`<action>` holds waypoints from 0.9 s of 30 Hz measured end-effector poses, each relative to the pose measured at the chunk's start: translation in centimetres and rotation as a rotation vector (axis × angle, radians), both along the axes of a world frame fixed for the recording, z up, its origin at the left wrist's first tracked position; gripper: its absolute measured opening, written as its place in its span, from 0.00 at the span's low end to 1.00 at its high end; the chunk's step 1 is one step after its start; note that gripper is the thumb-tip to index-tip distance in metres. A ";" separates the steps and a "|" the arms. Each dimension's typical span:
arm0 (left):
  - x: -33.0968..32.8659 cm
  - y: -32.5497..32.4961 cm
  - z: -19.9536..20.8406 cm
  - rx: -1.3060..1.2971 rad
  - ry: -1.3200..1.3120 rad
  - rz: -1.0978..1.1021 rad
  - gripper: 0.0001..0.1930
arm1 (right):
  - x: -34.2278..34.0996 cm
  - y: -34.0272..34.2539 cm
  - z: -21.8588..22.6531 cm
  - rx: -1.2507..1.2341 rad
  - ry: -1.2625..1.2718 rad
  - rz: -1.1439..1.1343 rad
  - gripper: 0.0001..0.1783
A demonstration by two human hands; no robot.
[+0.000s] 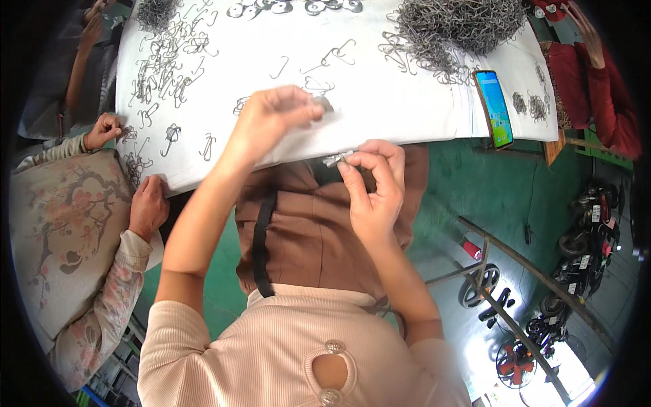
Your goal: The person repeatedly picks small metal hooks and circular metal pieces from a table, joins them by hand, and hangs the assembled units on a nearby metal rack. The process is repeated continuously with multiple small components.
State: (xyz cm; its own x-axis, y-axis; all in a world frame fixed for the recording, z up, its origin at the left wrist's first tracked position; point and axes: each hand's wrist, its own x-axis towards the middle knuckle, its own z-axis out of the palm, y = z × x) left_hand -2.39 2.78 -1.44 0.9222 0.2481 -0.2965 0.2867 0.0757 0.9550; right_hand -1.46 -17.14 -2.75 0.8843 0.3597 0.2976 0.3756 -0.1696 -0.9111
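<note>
My left hand [277,119] is slightly blurred above the front of the white-covered table [407,115]. Its fingers are curled into a pinch, and a small grey blurred shape [323,104] shows at the fingertips; its kind cannot be made out. Just off the table's front edge, my right hand [377,178] pinches a small silvery metal piece [336,159] between thumb and fingers. Beyond my left hand lie a few loose bent wire hooks [337,54]. A small wire cluster [240,104] is partly hidden behind that hand.
A large heap of wire hooks [464,26] sits far right, with more hooks [169,64] scattered at left. A lit phone [494,108] lies near the right edge. Another person's hands [148,207] rest at the left edge; a red-sleeved person [603,102] is at right.
</note>
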 end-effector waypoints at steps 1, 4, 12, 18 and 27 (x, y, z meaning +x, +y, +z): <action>-1.0 -1.2 0.5 0.054 0.026 -0.002 0.06 | 0.0 0.1 -0.2 -0.010 -0.004 -0.005 0.05; -3.1 -3.7 0.5 -0.088 -0.030 0.084 0.10 | -0.1 0.2 -0.2 -0.011 0.023 -0.020 0.05; -4.6 -5.6 0.8 -0.018 -0.063 0.098 0.10 | -0.3 0.3 -0.6 -0.046 -0.020 -0.024 0.05; -4.9 -6.6 0.9 0.147 -0.122 0.198 0.07 | 0.1 -0.5 -0.3 -0.199 -0.045 0.037 0.06; -5.7 -6.3 1.7 0.296 -0.111 0.128 0.07 | 15.0 3.6 -0.7 -0.484 -0.249 0.252 0.07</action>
